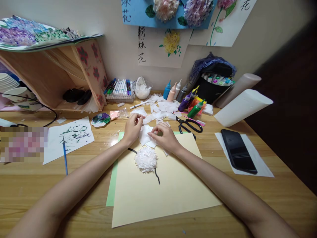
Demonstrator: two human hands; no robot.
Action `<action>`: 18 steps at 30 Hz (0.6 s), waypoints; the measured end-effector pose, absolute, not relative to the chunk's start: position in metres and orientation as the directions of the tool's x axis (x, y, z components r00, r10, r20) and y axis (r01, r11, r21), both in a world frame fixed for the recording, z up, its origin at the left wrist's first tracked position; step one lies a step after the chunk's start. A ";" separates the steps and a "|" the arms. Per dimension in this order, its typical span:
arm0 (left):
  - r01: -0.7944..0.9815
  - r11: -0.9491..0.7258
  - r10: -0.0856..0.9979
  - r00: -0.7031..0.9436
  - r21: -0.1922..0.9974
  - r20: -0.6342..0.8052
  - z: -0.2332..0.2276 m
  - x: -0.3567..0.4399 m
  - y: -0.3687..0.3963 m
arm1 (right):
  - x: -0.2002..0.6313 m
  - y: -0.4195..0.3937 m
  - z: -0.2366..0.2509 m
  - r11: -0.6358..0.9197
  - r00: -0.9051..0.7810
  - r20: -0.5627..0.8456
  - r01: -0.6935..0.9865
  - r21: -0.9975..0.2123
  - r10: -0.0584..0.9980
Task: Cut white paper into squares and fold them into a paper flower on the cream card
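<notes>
Over the top edge of a cream paper sheet [158, 198], my left hand [133, 128] is closed, its thumb and fingers drawn together. Whatever those fingers hold, if anything, I cannot make out. My right hand [165, 136] pinches at the edge of a white tissue paper piece [145, 135] lying between the two hands. Just below them, a white ruffled paper flower [146, 160] sits on the cream sheet, with a black painted line [158, 177] running down from it. A green sheet [111, 188] shows beneath the cream one.
Loose white paper squares [162, 106] are spread behind my hands. Black scissors [190, 125] lie right of them, near several paint bottles [196, 109]. A phone [238, 150] rests on paper at right. A paintbrush [64, 153] and paint-marked sheet [74, 132] are at left.
</notes>
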State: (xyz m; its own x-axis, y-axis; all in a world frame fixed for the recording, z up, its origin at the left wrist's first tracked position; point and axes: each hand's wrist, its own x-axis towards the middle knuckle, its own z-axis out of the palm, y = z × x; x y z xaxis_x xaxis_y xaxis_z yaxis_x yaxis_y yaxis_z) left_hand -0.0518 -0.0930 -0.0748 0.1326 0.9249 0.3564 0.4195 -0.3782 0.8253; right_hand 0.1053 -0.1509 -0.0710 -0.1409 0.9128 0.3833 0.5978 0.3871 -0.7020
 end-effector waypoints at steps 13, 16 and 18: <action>0.347 -0.628 0.760 0.465 0.696 0.454 -0.064 -0.051 -0.104 | 0.114 -0.148 -0.076 0.370 0.069 0.425 0.383 -0.847 0.902; 0.240 -0.567 0.788 0.438 0.788 0.433 -0.064 -0.051 -0.102 | 0.115 -0.146 -0.079 0.342 0.055 0.385 0.358 -0.869 0.921; 0.209 -0.540 0.798 0.435 0.815 0.417 -0.063 -0.051 -0.102 | 0.115 -0.146 -0.079 0.329 0.021 0.359 0.356 -0.875 0.933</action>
State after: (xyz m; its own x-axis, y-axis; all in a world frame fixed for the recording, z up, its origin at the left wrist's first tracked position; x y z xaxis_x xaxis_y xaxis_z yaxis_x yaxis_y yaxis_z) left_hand -0.0513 -0.1022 -0.0634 0.4354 0.7977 0.4171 0.2095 -0.5404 0.8149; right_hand 0.1153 -0.1460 -0.0792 0.0211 0.9330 0.3592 0.3556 0.3288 -0.8749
